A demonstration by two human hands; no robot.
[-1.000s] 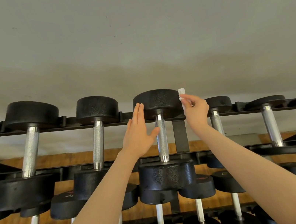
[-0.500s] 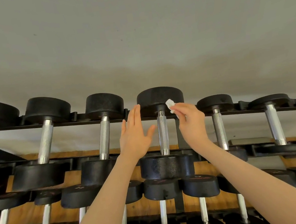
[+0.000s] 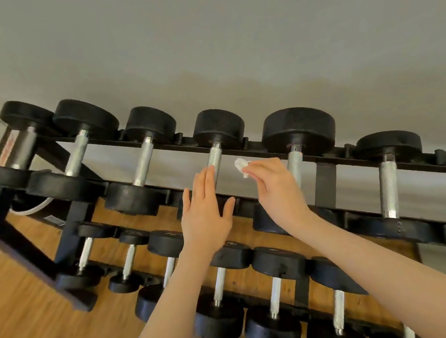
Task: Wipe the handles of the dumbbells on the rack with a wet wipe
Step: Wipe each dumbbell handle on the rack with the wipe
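Counted seven dumbbells on the top tier of the black rack (image 3: 326, 181), the rightmost cut off by the frame edge; more sat on two lower tiers, several hidden behind the arms, so no firm total there. All had black round heads and silver knurled handles. Two bare hands in view, one wipe.

Left hand (image 3: 207, 215) was flat and wide, fingers straight and together, thumb spread; fingertips overlapped the lower part of the fourth dumbbell handle (image 3: 214, 158) from the left. Could not tell whether touching or just in front of it.

Right hand (image 3: 275, 186) was curled, pinching the wet wipe (image 3: 241, 166) at the fingertips. Wipe looked small, white, crumpled into a wad, poking out up and left of the fingers. Was held in the gap between the fourth handle and the fifth dumbbell handle (image 3: 294, 166), near both, touching neither as far as visible. Slightly blurred.

Fifth dumbbell had the largest head in the row. Leftmost dumbbell had a thicker, darker handle. White cable (image 3: 36, 207) showed behind the left end of the rack. Wooden floor (image 3: 22, 332) below, plain pale wall (image 3: 224, 37) behind.
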